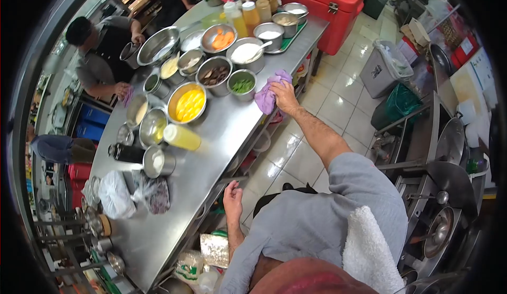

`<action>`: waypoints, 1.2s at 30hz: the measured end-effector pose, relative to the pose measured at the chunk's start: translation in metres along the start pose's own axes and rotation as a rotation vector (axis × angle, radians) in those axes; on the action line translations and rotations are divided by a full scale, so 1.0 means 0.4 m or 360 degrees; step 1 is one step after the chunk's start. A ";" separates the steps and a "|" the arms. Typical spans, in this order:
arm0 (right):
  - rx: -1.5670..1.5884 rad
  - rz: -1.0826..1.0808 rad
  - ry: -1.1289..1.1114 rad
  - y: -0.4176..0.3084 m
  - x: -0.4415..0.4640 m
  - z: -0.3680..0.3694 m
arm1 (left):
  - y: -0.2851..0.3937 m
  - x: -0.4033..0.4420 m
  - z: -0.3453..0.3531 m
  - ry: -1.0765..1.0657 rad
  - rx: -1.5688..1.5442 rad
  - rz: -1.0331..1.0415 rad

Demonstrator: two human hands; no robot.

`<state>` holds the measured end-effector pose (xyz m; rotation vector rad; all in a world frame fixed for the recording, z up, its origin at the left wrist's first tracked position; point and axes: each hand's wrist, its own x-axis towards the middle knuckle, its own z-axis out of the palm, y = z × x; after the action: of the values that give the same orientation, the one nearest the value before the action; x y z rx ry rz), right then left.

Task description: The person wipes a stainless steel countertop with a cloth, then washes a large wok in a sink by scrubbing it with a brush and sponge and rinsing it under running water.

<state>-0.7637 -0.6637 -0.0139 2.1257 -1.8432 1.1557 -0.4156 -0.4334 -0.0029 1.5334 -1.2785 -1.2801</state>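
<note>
My right hand [285, 97] grips a crumpled purple cloth [265, 98] at the long edge of the steel table [211, 178]. Nearest to the cloth is a metal pot of chopped green leaves [242, 85]. Beside that stand a pot of dark brown pieces [215, 75], a pot of white powder with a spoon [246, 54] and a bowl of egg yolks [189, 104]. My left hand [233, 196] hangs by the table's edge, its fingers loosely bent and apart, with nothing visible in it.
Squeeze bottles [251, 18] and a red cooler [322, 9] stand at the far end. A yellow bottle [182, 137] and plastic bags [117, 195] are nearer. Across the table a person [100, 62] holds a pot and a purple cloth. Bins [384, 67] and a stove with woks [441, 230] lie right.
</note>
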 end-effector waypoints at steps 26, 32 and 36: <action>0.0534 0.1955 0.1184 0.869 -0.276 -0.708 | 0.400 0.718 0.952 -0.1632 0.0296 0.0161; 0.0247 0.1767 0.1787 0.974 -0.333 -1.143 | 0.463 0.732 1.372 -0.1781 0.0366 0.0476; -0.0347 0.1571 0.1970 1.147 -0.396 -1.399 | 0.568 0.673 1.666 -0.1887 0.0449 0.0539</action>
<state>-1.4281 -0.3601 0.1094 0.0090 -1.9945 1.6564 -1.1158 -0.7122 0.0076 0.5458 -2.3852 -1.8859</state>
